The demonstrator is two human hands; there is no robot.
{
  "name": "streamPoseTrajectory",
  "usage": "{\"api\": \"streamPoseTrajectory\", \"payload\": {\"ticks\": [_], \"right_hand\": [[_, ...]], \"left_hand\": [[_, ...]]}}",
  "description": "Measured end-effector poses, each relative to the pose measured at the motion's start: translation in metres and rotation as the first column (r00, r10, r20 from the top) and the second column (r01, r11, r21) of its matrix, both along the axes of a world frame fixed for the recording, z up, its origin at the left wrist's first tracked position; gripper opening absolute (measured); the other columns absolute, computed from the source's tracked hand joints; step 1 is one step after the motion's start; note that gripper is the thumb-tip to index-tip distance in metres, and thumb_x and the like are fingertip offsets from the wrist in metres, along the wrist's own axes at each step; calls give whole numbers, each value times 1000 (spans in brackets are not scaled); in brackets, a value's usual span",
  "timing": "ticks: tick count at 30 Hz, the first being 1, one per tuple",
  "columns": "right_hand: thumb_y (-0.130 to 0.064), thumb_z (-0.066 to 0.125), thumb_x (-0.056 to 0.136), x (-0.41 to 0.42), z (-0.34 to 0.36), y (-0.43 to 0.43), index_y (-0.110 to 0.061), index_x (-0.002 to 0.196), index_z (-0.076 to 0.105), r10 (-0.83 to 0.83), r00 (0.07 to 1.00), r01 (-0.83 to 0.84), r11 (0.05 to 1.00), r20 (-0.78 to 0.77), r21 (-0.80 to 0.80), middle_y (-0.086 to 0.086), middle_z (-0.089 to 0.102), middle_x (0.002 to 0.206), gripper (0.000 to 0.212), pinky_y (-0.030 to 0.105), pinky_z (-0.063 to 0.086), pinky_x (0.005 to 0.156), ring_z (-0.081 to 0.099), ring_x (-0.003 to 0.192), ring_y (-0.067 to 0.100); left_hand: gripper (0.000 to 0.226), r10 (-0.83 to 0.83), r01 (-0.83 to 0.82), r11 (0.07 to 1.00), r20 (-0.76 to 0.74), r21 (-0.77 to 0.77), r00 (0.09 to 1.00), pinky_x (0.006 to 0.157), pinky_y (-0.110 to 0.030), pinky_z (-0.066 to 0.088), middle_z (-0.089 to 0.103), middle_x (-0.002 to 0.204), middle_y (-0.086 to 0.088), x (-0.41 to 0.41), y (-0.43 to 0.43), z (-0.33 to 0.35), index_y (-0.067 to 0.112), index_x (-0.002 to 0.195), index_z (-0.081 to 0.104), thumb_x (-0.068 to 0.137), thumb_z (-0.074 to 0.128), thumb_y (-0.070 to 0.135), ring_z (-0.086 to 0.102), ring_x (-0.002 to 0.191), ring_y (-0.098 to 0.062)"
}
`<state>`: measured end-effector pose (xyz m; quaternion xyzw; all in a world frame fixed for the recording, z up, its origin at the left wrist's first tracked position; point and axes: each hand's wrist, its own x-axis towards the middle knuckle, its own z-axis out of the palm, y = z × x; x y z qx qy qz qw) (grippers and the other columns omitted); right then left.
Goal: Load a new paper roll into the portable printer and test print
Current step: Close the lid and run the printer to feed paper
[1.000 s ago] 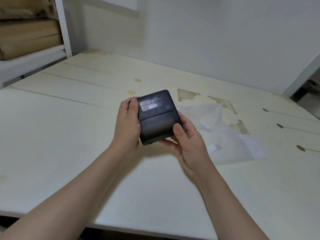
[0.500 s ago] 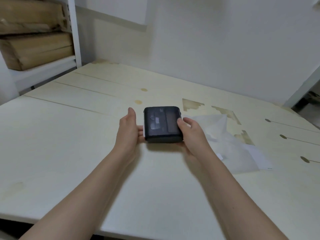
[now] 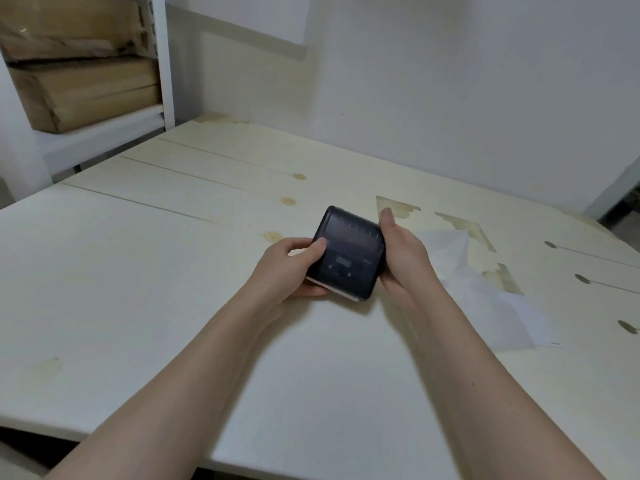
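Observation:
A small black portable printer (image 3: 348,252) is held just above the pale table (image 3: 173,306), face up and turned at an angle, its lid shut. A small screen and buttons show on its near half. My left hand (image 3: 291,268) grips its left side, thumb on top. My right hand (image 3: 401,252) presses flat against its right side, fingers stretched past the far corner. No paper roll is visible.
Crumpled white paper sheets (image 3: 485,296) lie on the table to the right of my right hand. A white shelf (image 3: 104,129) with brown cardboard packages (image 3: 83,88) stands at the back left. A white wall runs behind the table.
The printer has been turned in my hands so the screen end now faces me, and it sits tilted. My left thumb has come on top. The camera has tipped slightly.

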<state>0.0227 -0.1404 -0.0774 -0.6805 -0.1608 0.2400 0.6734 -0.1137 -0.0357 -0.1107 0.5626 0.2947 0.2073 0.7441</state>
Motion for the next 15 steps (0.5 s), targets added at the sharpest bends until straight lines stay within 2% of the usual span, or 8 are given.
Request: {"api": "streamPoseTrajectory", "payload": {"ticks": [2,4,6,8,10,15], "right_hand": [[-46,48,98,-5,-2,-3,-6,116,60,22,982,5,990,-188,144,15,73,109,46,39,61,79,72,96,27],[-39,44,102,-10,-7,-6,-6,128,55,96,961,-36,974,-261,226,21,69,120,44,41,59,84,70,106,31],[-30,43,104,-13,-17,-7,-6,133,55,172,952,-97,953,-252,286,20,66,128,40,46,52,99,64,118,32],[-22,43,104,-14,-27,-7,-7,137,52,210,949,-127,937,-234,326,18,63,133,37,50,46,106,60,124,31],[-19,43,104,-11,-32,-9,-7,139,50,223,948,-133,926,-228,354,18,61,135,38,51,44,108,58,127,32],[-20,48,100,1,-38,-18,-6,138,49,173,964,-101,941,-203,324,20,61,135,41,53,43,108,58,126,34]], "left_hand": [[47,4,0,998,58,-68,998,77,-43,62,66,121,-10,1,-3,0,15,131,55,90,66,35,74,93,-26],[52,24,-3,989,143,-145,989,77,-43,62,65,127,-10,3,-4,0,16,140,47,93,64,32,72,102,-26],[52,29,1,989,197,-147,980,80,-43,61,67,125,-8,4,-5,0,19,143,43,95,62,27,72,104,-25],[53,10,7,997,203,-79,979,85,-44,60,69,122,-4,4,-5,0,25,144,41,96,61,23,72,103,-24],[54,-19,24,999,191,-26,981,87,-45,59,70,118,-2,4,-5,-1,28,145,40,95,61,19,73,102,-24],[59,-122,114,992,167,53,978,81,-42,61,69,121,-15,8,-5,-4,27,142,47,90,65,6,72,103,-29]]}}
